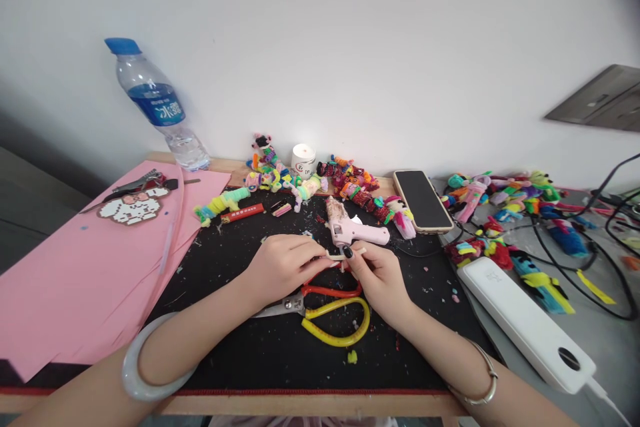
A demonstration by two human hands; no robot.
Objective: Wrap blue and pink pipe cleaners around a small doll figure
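My left hand (283,268) and my right hand (379,278) meet over the black mat (415,340), fingertips pinched. Between them they hold a short, thin cream-coloured strip (338,257); its kind is too small to make out. Scissors (289,305) with one red and one yellow handle lie beneath my hands, partly covered by them. Just beyond my fingers rests a pale pink glue gun (369,233), on its side. A small yellow-green scrap (353,356) sits below the scissors.
Fuzzy pipe-cleaner figures (365,199) stretch along the wall, with a paper cup (303,160) among them. A phone (424,200), white power bank (525,323) and black cables (610,233) occupy the right. Leftward are pink sheets (95,293) and a water bottle (157,103).
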